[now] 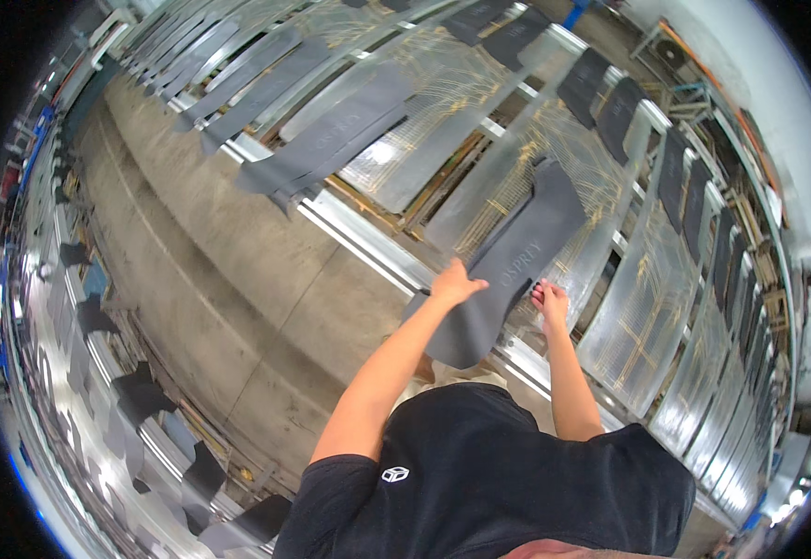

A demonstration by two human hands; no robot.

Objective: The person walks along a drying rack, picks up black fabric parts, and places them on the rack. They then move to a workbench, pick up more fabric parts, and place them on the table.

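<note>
A dark grey flexible panel (552, 202) printed with a brand word lies before me across a glassy work plate (496, 189), its rounded near end hanging over the metal rail. At the panel's left edge is my left hand (456, 283), thumb spread over its surface; whether it grips the edge I cannot tell. My right hand (551, 302) is by the right edge, with thumb and fingertips pinched on a small dark bit that looks like part of the panel's edge.
More grey panels (332, 143) lie on the plates to the left, and smaller dark pieces (619, 115) rest along the far side. An aluminium rail (363, 241) edges the table. Beyond the concrete floor (238, 279) stands another row holding dark pieces (141, 393).
</note>
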